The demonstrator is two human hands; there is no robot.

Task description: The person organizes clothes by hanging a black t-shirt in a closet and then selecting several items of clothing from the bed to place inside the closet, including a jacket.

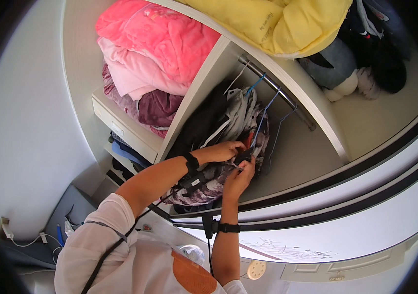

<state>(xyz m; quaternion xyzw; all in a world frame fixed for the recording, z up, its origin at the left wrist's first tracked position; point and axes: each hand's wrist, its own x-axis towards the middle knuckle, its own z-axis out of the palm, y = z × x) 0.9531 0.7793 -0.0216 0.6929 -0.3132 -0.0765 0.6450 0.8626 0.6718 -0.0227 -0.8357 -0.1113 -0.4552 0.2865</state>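
Both my hands reach into an open wardrobe. My left hand (pixel 224 150) grips the top of a dark patterned garment (pixel 209 182) hanging among several clothes. My right hand (pixel 241 177) comes up from below and pinches the same garment near its collar, right beside the left hand. Blue wire hangers (pixel 267 109) hook over a metal rail (pixel 276 90) just above the hands. A grey and white garment (pixel 241 111) hangs behind my fingers. Black straps with small devices sit on both wrists.
Folded pink and purple blankets (pixel 152 54) fill the left shelf. A yellow quilt (pixel 287 22) and dark clothes (pixel 366 54) lie on the top shelf. White sliding doors (pixel 346 215) run along the right. A drawer (pixel 121 125) sits under the blankets; cables lie on the floor at lower left.
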